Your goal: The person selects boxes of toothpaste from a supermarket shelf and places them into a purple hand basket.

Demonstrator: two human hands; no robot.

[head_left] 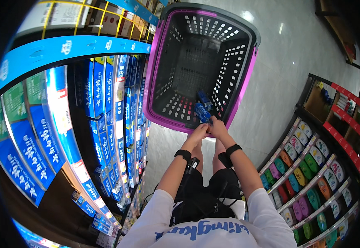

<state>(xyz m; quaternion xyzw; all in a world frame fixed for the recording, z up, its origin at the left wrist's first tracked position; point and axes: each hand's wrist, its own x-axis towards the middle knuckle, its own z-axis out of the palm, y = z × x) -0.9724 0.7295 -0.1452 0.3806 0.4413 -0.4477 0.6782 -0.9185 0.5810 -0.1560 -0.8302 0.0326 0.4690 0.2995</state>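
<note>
A dark grey plastic shopping basket with a purple rim (242,90) stands in front of me. Both my hands meet over its near edge. My right hand (217,127) holds the near end of a blue toothpaste box (202,112), which points into the basket. Close beside it, my left hand (200,132) has its fingers bent near the same end; whether it also grips the box cannot be told. Just beyond lies another blue box (204,98), low in the near right part of the basket.
Shelves of blue toothpaste boxes (98,90) rise close on the left, under a blue shelf edging (84,46). At the lower right, a rack holds rows of colourful bottles (300,176). Grey tiled floor (279,93) shows between basket and rack.
</note>
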